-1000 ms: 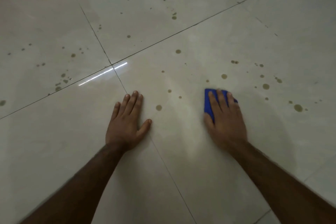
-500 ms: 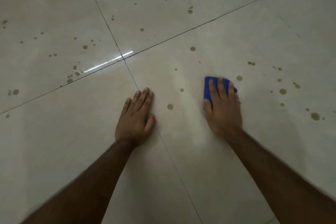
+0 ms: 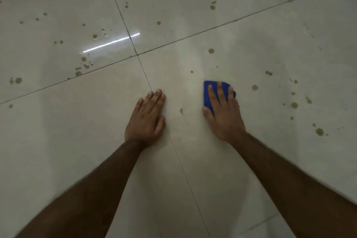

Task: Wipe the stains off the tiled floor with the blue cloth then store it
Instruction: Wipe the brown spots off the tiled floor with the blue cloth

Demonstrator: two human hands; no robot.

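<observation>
Blue cloth [image 3: 207, 92] under flat R hand [image 3: 224, 114] slid left; L hand [image 3: 146, 120] stays flat, unmoved.

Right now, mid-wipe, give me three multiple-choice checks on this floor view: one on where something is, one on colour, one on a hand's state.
1. Where is the cloth?
A. under the right hand
B. under the left hand
C. lying alone near the glare streak

2. What colour is the cloth?
A. green
B. blue
C. white

3. How is the left hand?
A. gripping the cloth
B. raised off the floor
C. flat on the tile, holding nothing

Answers:
1 A, the right hand presses straight fingers on the cloth.
2 B, its visible edge is bright blue against the pale tiled floor.
3 C, the left hand lies palm down beside a smeared stain.
</observation>
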